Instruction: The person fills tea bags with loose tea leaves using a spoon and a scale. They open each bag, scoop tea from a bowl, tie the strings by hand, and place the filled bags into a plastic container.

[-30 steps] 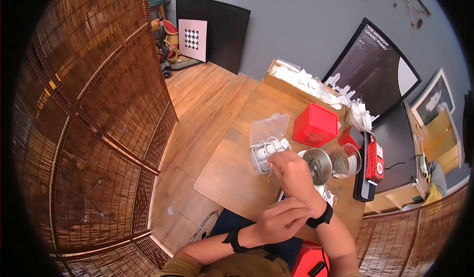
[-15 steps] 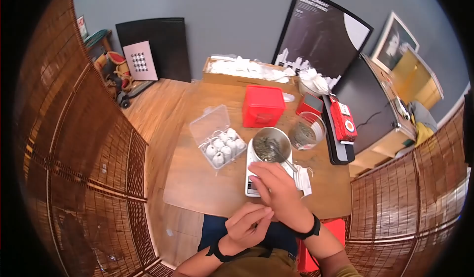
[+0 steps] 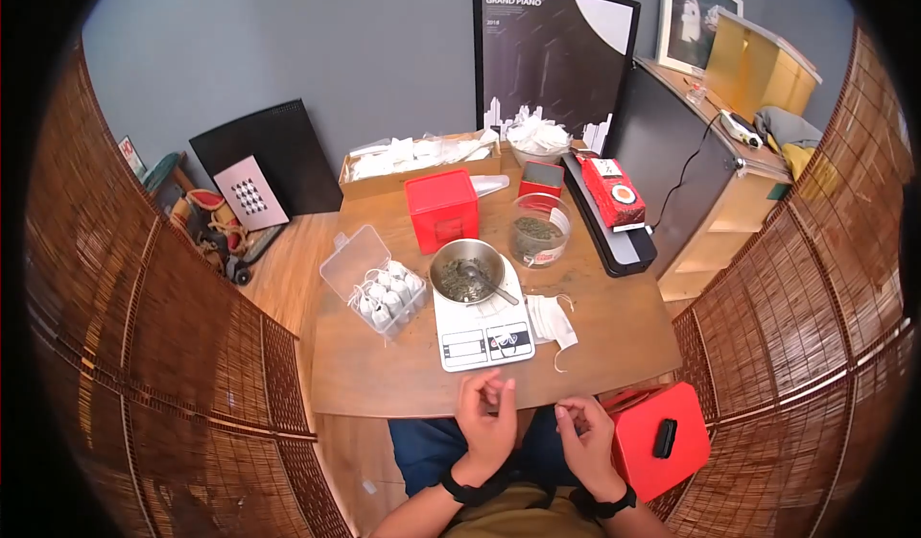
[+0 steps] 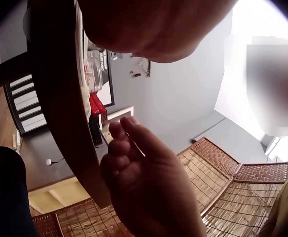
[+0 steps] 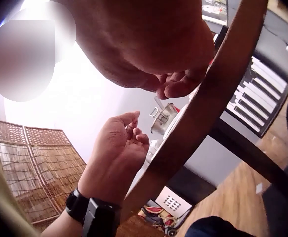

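Both hands hover by the front edge of the wooden table (image 3: 614, 356), apart from each other, fingers loosely bent and nothing held. My left hand (image 3: 486, 423) is just in front of the white kitchen scale (image 3: 484, 332); my right hand (image 3: 587, 432) is farther right, over the lap. A steel bowl (image 3: 494, 257) of dried leaves with a spoon (image 3: 501, 294) stands on the scale. To its left, an open clear plastic box (image 3: 357, 260) holds several filled white drawstring bags (image 3: 389, 293). Flat white bags (image 3: 549, 319) lie right of the scale.
Behind stand a red canister (image 3: 442, 210), a clear tub (image 3: 539, 231) of leaves and a cardboard box (image 3: 422, 168) of white bags. A red packet (image 3: 614, 194) lies on a black device at right. A red box (image 3: 662, 442) is beside the right hand. Woven screens flank both sides.
The head view has swung round to face the table squarely. My right hand, earlier crossing above the left near the plastic box and scale, has drawn back; the hands are now apart.
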Action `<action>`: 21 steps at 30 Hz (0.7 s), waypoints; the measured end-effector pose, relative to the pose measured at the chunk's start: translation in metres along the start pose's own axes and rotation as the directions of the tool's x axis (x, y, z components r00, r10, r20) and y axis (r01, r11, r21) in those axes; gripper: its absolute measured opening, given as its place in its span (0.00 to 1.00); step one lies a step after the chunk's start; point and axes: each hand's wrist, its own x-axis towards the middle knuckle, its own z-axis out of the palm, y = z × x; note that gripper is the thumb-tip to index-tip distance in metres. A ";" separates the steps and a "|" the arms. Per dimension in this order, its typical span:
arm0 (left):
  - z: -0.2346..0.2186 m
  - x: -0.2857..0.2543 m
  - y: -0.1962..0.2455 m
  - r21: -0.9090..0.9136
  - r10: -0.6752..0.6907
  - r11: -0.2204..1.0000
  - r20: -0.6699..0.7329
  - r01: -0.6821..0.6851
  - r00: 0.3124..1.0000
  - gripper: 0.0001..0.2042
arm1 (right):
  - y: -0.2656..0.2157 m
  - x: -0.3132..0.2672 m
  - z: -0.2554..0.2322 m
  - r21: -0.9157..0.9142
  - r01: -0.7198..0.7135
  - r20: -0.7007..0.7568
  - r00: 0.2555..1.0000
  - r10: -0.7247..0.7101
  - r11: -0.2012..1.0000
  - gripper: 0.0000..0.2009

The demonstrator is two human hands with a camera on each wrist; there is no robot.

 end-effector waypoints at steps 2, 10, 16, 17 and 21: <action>0.004 -0.014 0.004 -0.024 0.024 0.999 0.018 -0.023 1.000 0.13 | 0.002 -0.002 -0.001 0.064 -0.087 0.029 0.996 0.086 0.994 0.06; 0.002 -0.012 0.020 -0.103 -0.013 0.994 0.110 0.025 0.994 0.16 | -0.063 0.106 0.025 -0.091 0.343 0.136 0.934 -0.330 0.935 0.18; -0.018 0.003 0.022 -0.167 -0.077 0.982 0.072 0.089 0.994 0.19 | -0.049 0.157 0.061 -0.350 0.576 0.301 0.816 -0.493 0.739 0.19; -0.022 0.002 0.021 -0.151 -0.111 0.981 0.067 0.120 0.991 0.19 | -0.046 0.159 0.067 -0.365 0.567 0.295 0.822 -0.486 0.738 0.16; -0.026 0.015 0.027 -0.147 -0.160 0.975 0.055 0.166 0.986 0.18 | -0.044 0.161 0.074 -0.362 0.545 0.246 0.838 -0.486 0.756 0.14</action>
